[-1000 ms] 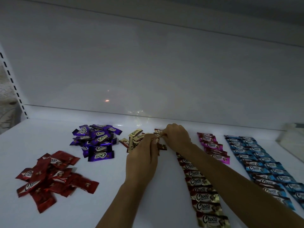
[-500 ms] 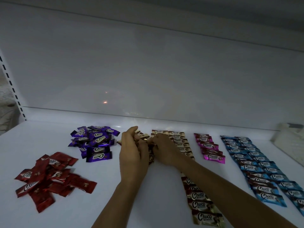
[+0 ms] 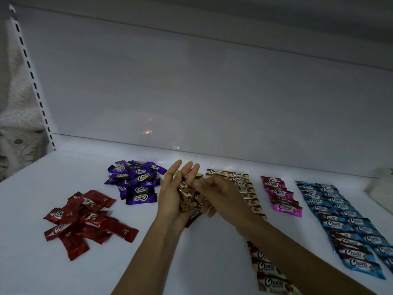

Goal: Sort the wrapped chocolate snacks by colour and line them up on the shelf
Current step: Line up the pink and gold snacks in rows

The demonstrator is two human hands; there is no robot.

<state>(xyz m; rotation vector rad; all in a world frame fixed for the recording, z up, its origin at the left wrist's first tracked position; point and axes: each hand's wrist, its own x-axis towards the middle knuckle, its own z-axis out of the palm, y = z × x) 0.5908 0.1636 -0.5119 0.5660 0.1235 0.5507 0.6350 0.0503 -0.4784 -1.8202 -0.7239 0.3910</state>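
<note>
My left hand (image 3: pixel 173 194) is raised above the white shelf (image 3: pixel 32 262), palm turned right, cupping a bunch of gold-wrapped snacks (image 3: pixel 188 199). My right hand (image 3: pixel 219 194) reaches into that bunch with its fingers pinched on the wrappers. A gold row (image 3: pixel 244 186) runs from the back toward me, partly hidden by my right forearm, and reappears near the front (image 3: pixel 270 277). Loose piles of red snacks (image 3: pixel 83 222) and purple snacks (image 3: pixel 136 182) lie to the left. A short pink row (image 3: pixel 280 194) and a long blue double row (image 3: pixel 344 222) lie to the right.
The shelf's white back panel (image 3: pixel 212 92) rises just behind the snacks. A slotted upright rail (image 3: pixel 34 81) stands at the left edge. A pale box-like object (image 3: pixel 382 186) sits at the far right.
My left hand has turned palm-up and lifted with the gold snacks gathered in it. My right hand moved from the back of the gold row to the bunch in my left hand.
</note>
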